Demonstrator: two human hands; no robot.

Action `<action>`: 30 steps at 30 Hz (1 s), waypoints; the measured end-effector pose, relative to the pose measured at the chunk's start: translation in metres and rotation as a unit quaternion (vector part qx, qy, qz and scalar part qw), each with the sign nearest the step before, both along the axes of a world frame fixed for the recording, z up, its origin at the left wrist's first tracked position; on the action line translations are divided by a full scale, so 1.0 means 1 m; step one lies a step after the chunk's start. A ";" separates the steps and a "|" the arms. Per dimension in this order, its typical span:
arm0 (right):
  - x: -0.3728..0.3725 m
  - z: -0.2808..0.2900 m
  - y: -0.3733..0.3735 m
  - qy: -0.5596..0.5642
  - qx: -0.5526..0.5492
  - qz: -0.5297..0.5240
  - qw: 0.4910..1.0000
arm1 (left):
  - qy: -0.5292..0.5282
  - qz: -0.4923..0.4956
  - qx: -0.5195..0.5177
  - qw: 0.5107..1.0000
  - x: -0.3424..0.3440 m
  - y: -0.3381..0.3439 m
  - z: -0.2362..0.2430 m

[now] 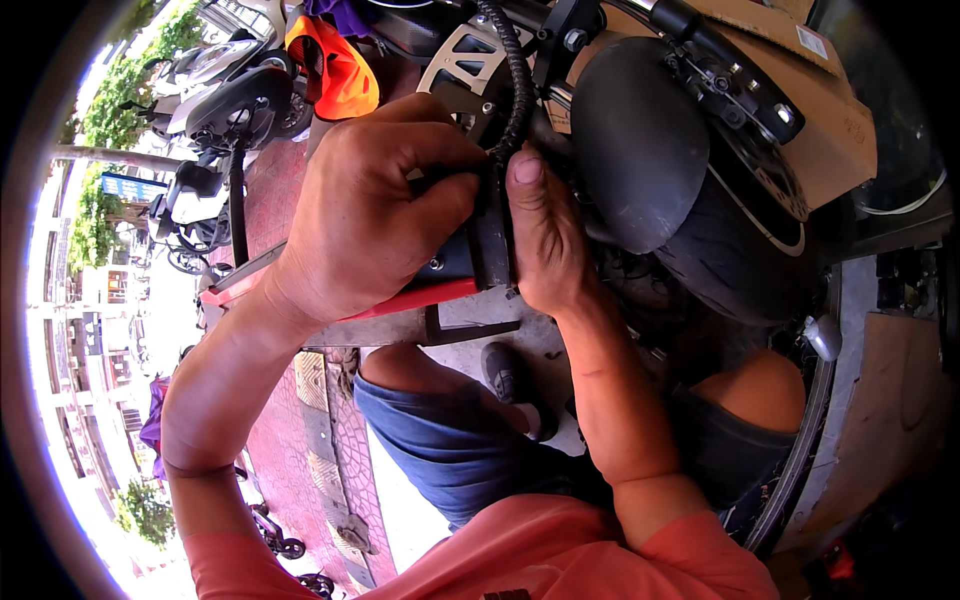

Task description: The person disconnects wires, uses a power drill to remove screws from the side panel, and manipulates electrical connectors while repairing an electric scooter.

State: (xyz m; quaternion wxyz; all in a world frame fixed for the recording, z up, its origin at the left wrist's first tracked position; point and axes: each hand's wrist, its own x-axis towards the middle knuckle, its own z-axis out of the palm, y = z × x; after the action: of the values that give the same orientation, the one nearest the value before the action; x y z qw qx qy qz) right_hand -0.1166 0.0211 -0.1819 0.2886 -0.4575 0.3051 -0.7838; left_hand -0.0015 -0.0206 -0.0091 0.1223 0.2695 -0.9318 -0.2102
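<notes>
Both hands squeeze a small black box [470, 245], the left hand [365, 205] wrapped at nine o'clock, the right hand [545, 235] pinching at three o'clock, and it looks hard, light, best held by its sides.

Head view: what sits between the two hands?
A black boxy part, gripped by the left hand and right hand; a ribbed black hose runs into it.

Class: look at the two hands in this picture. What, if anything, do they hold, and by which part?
Both hands grip a black box-shaped part with a red lower edge: the left hand wraps its top and left side, the right hand presses its right side.
</notes>
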 end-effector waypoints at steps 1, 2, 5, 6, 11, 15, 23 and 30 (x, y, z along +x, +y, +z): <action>-0.002 0.000 0.000 0.017 0.002 0.001 1.000 | -0.005 0.001 -0.026 1.000 0.000 0.002 0.000; -0.004 -0.002 0.000 0.039 0.006 0.000 0.999 | -0.017 0.006 -0.048 0.999 -0.001 0.003 0.000; -0.008 -0.002 0.002 0.050 0.008 -0.002 0.999 | -0.046 0.014 -0.071 0.996 -0.005 0.004 -0.001; -0.007 0.001 0.004 0.045 0.007 0.006 0.999 | -0.055 0.020 -0.053 0.997 -0.007 0.001 0.002; -0.007 0.005 0.014 0.049 0.014 0.030 0.998 | -0.052 -0.034 0.036 0.997 -0.011 -0.033 -0.003; -0.004 0.006 0.014 0.024 -0.003 0.027 0.999 | -0.099 0.082 0.177 0.976 -0.033 -0.028 0.000; -0.010 0.002 0.014 0.037 -0.029 0.034 0.998 | -0.054 0.027 -0.215 0.975 -0.036 -0.013 -0.022; -0.016 0.002 0.018 -0.002 0.011 0.112 0.994 | -0.081 0.080 -0.138 0.984 -0.039 -0.016 -0.021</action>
State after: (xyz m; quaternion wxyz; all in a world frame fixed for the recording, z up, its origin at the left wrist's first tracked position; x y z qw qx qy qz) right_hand -0.1326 0.0395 -0.1796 0.3801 -0.4842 0.2604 -0.7438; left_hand -0.0410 -0.0365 -0.0297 0.0989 0.3400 -0.9340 -0.0468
